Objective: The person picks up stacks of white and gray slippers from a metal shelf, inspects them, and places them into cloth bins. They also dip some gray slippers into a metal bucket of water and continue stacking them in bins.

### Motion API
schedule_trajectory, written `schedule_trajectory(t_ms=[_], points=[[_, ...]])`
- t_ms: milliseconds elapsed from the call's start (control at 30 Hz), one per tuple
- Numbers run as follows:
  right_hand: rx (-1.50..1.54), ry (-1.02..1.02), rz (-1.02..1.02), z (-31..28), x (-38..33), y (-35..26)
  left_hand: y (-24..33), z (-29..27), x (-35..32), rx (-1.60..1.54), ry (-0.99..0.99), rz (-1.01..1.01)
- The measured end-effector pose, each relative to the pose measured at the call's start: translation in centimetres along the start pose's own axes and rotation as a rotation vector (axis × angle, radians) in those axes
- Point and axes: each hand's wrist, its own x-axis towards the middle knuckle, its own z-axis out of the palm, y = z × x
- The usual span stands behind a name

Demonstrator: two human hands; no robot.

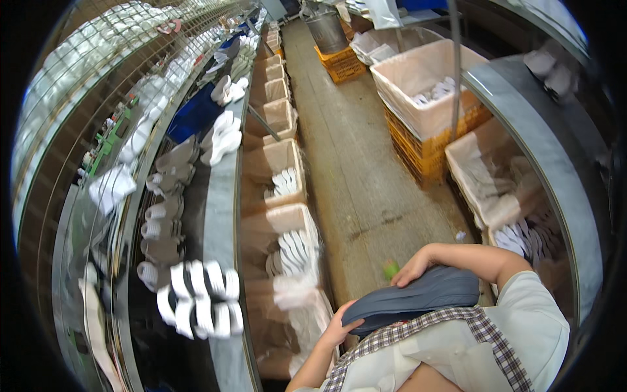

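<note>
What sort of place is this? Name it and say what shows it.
Probably a footwear factory line: white strapped sandals on a long conveyor, lined bins of white soles, and both hands, left hand and right hand, holding a dark grey sole.

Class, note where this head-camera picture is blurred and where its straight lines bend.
Head view: the white strapped sandals on the belt at left smear with motion blur; the grey shoe sole between the left hand and right hand stays fairly sharp; the metal bench edge curves toward the dark rim.
</note>
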Motion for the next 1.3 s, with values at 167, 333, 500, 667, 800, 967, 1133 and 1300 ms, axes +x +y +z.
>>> schedule_trajectory(t_ms=[167, 333, 500, 667, 800, 967, 1133, 1300], points=[[0.278, 1.106, -0.203, -18.4, -7.9, -8.8, 9.2, -8.0, 15.7, -0.134, 0.086, 0.033], [0.817, 1.78, -0.501, -29.8, -16.8, -9.4, 16.5, -15.2, 31.9, -0.539, 0.121, 0.057], [1.145, 1.942, -0.435, -42.0, -18.2, -5.6, 22.1, -21.6, 50.7, -0.707, 0.201, 0.079], [1.11, 1.766, -0.387, -59.8, -18.2, -10.6, 31.3, -25.2, 64.7, -0.74, 0.415, -0.007], [0.809, 1.545, -0.302, -74.9, -18.5, -17.2, 39.5, -29.2, 75.1, -0.838, 0.494, 0.016], [0.514, 1.385, -0.325, -94.0, -18.6, -20.3, 46.5, -36.3, 90.5, -0.893, 0.435, 0.085], [0.765, 1.573, -0.306, -109.1, -20.5, -23.5, 55.3, -44.1, 106.5, -0.869, 0.36, 0.096], [0.795, 1.588, -0.327, -119.3, -23.1, -26.4, 65.3, -51.0, 122.0, -0.862, 0.34, 0.068]])
